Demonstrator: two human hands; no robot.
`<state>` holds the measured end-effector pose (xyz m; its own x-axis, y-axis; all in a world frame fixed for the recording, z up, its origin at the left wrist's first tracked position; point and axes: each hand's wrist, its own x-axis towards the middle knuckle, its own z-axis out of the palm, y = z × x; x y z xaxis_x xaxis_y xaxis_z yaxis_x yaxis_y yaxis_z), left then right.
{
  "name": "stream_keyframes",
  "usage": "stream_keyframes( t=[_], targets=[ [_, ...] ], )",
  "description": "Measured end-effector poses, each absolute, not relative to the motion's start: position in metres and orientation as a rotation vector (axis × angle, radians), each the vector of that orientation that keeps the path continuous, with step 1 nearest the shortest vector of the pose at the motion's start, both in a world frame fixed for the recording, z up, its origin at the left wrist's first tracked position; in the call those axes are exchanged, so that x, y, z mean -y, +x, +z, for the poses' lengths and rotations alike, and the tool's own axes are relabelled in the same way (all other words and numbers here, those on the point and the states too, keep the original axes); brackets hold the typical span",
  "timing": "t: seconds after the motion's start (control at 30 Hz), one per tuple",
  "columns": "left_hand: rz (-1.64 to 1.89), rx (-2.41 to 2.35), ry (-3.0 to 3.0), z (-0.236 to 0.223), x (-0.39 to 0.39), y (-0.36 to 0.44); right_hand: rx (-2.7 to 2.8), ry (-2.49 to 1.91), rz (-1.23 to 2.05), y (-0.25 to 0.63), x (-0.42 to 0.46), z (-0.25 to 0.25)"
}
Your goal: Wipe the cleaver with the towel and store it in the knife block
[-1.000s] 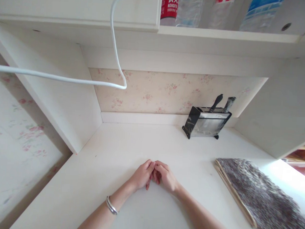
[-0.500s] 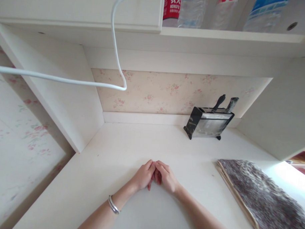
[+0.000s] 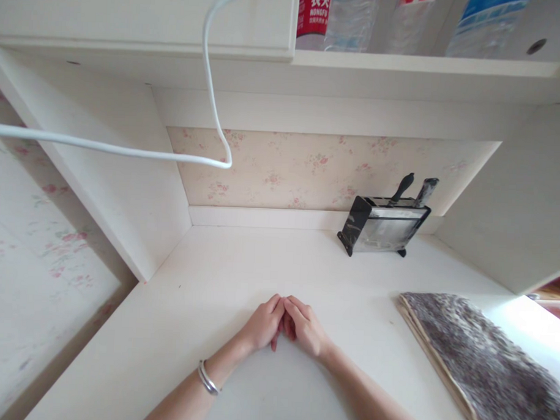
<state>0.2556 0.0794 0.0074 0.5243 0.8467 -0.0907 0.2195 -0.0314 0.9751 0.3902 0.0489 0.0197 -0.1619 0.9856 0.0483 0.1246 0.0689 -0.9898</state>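
My left hand (image 3: 264,323) and my right hand (image 3: 306,329) rest together on the white desktop (image 3: 241,261), near its front middle. Their thumbs and knuckles touch, and the fingers of both curl inward and down. No object shows in either one, though the palms are turned from view. A silver bangle (image 3: 207,379) circles my left wrist. Farther back on the right stands a knife block (image 3: 389,229) with black ends and clear-looking sides, two handles sticking up from it. A folded grey-brown fluffy cloth (image 3: 477,364) with a tan edge lies to the right of my hands.
A white cable (image 3: 126,151) hangs across the upper left, close to the camera. Overhead, a cabinet shelf (image 3: 404,62) holds several plastic bottles (image 3: 351,22). White side panels (image 3: 103,148) and a flower-patterned wall (image 3: 272,167) enclose the desktop.
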Motion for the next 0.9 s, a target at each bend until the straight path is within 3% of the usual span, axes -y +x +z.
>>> stream_keyframes(
  t=[0.9],
  targets=[
    [0.66,-0.942,1.536,0.0168,-0.0756,0.2574,1.48,-1.239,1.198,0.3895,-0.0476,0.0225]
  ],
)
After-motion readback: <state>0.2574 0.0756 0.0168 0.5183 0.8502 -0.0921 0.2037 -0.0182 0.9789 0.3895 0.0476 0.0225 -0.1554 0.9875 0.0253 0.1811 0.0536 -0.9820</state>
